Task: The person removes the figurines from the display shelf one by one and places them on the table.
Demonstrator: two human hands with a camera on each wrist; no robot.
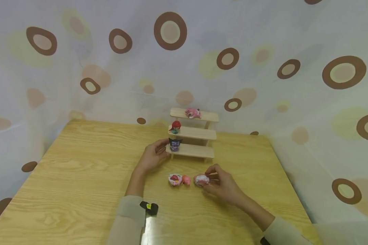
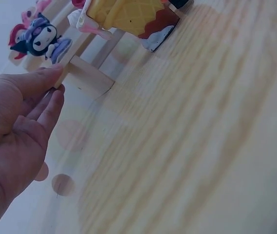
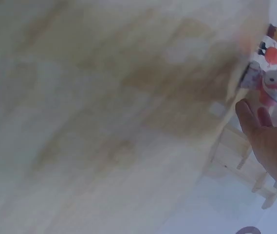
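My left hand [image 1: 153,156] pinches the left end of the lowest plank of a small three-step wooden shelf [image 1: 191,150], thumb above and fingers below in the left wrist view. Beside the thumb sits a figurine in a black pointed hood [image 2: 43,38]. A red-haired figurine [image 1: 175,127] is on the middle step, and a pink figurine [image 1: 193,113] lies on the top one. In front of the shelf, my right hand [image 1: 224,183] holds a pink-and-white figurine [image 1: 201,180] between thumb and fingers; the fingers hide part of it.
Left of the held figurine stand a small pink-orange toy [image 1: 186,180] and a toy with a white-and-red top [image 1: 175,179], whose waffle-patterned side shows in the left wrist view. A patterned curtain [image 1: 196,78] borders the wooden table [image 1: 79,170] at the back and sides.
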